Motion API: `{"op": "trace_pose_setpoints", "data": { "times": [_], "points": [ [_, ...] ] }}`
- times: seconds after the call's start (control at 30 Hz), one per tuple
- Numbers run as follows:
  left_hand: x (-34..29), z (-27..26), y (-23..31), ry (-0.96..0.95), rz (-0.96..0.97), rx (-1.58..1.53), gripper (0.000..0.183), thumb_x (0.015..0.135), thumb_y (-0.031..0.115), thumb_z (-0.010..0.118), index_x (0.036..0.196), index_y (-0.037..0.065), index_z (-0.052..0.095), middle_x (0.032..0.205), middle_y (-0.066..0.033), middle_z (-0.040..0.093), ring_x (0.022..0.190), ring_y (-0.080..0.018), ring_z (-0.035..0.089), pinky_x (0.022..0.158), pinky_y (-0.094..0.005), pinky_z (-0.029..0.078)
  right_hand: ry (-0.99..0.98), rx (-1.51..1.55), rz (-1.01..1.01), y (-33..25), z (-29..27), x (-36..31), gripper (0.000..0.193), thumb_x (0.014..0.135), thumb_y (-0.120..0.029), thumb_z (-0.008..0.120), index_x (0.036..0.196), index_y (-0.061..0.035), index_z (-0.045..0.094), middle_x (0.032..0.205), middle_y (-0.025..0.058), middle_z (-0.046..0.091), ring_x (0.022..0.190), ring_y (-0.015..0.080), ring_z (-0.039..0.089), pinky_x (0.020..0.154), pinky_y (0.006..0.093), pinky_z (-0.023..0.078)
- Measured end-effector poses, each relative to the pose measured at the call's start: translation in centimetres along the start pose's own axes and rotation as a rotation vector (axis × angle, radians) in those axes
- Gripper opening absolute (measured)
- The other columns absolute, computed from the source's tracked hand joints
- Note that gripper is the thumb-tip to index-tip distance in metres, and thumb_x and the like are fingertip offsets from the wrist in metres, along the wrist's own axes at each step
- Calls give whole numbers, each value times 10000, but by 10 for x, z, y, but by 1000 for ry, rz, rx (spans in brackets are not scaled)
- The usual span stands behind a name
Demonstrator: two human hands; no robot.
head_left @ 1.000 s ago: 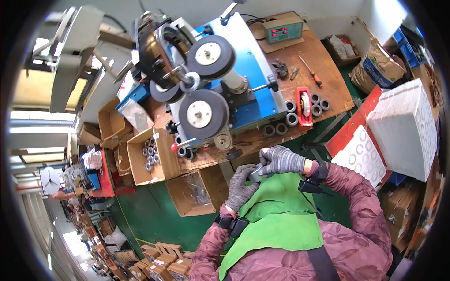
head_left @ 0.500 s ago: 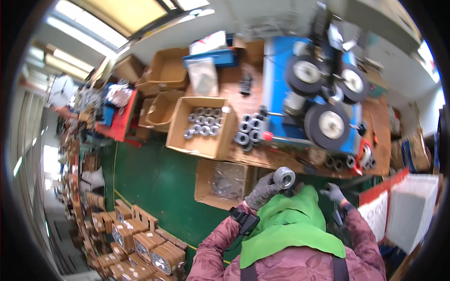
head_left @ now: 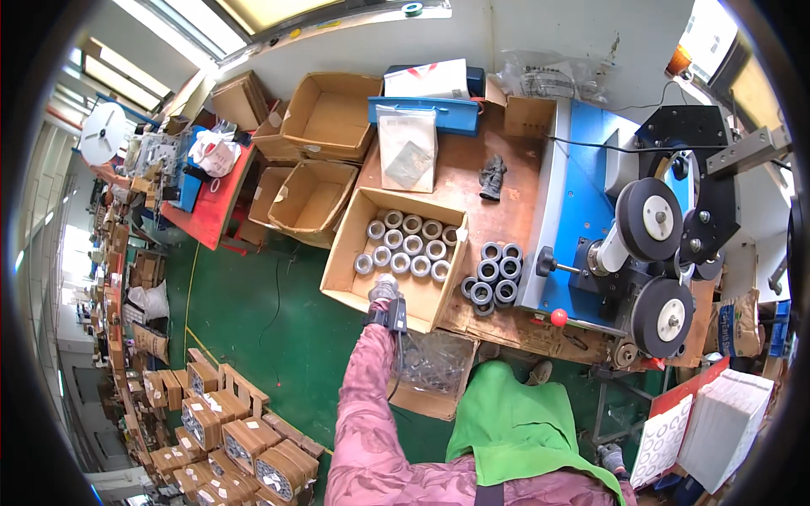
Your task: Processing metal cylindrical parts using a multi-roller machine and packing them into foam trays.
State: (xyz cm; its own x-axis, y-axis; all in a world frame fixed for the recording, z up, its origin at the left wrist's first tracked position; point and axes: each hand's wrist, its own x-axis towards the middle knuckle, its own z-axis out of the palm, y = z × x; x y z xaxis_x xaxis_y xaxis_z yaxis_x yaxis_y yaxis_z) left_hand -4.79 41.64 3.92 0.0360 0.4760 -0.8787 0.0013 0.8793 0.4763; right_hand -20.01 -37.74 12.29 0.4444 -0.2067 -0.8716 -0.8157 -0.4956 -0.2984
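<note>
My left hand [head_left: 385, 289], in a grey glove, reaches down inside the near side of an open cardboard box [head_left: 334, 282]. Its fingers look curled, and what they hold is hidden beneath them. Just beyond the fingertips, several grey metal rings [head_left: 413, 244] stand in rows on the box floor. A second cluster of rings [head_left: 488, 271], partly stacked, lies on the table to the right of the box. My right hand [head_left: 611, 458], also gloved, hangs low at my right side near a stack of white sheets. Its fingers are too small and partly covered to read.
A blue machine [head_left: 582, 211] with dark wheels [head_left: 648, 221] and a red knob [head_left: 558, 318] occupies the table's right. Other cardboard boxes [head_left: 329, 114] and a blue tray [head_left: 456, 121] stand behind. A lower carton [head_left: 430, 405] holding clear plastic sits below the table edge.
My left hand has moved left and away from me, from above my lap into the box; the ring it held is out of sight. My right hand has dropped lower. The view has shifted.
</note>
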Motion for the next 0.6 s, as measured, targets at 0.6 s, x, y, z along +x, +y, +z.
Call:
{"op": "trace_pose_setpoints", "data": {
  "times": [0.6],
  "points": [
    [-90,42,-165,-567,619,982,244,810,191,629,1002,44,597,879,-112,621,731,-248,604,599,-418,519,320,-51,37,68,-24,-50,263,818,-325,604,836,-69,660,674,63,649,611,190,623,606,348,487]
  ]
}}
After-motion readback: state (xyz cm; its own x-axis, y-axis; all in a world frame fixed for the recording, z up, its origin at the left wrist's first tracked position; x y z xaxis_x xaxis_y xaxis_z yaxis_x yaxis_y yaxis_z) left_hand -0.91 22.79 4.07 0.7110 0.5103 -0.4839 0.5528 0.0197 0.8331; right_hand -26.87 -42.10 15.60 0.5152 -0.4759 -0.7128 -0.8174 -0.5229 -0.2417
